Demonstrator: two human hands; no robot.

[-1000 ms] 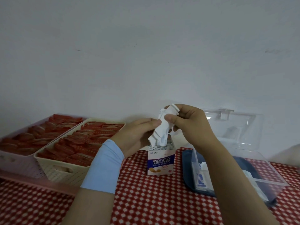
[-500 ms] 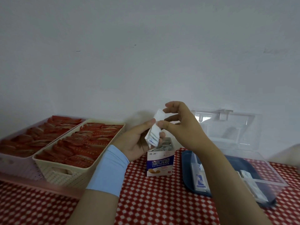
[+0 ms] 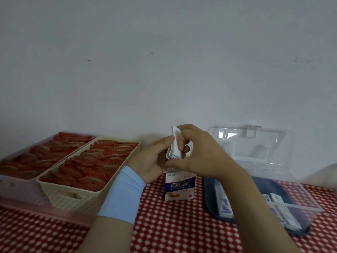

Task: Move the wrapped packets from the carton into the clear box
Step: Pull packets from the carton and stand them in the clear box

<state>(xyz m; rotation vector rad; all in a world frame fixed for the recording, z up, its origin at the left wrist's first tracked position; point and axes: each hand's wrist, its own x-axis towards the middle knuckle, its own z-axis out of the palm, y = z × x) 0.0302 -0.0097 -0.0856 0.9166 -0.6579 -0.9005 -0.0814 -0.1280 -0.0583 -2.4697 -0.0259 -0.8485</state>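
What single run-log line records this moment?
left hand: holds packets | right hand: pinches packets | packets: above carton | clear box: open, partly filled

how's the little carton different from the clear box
The carton is opaque printed card, white and blue; the clear box is see-through plastic. The carton is narrow and upright, the clear box wide and low. The carton stands on the checked cloth, the clear box on a dark blue tray. Both sit right of the baskets.

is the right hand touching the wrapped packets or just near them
Touching. In the head view the right hand pinches the wrapped packets with curled fingers, no gap, above the carton; the left hand grips them too.
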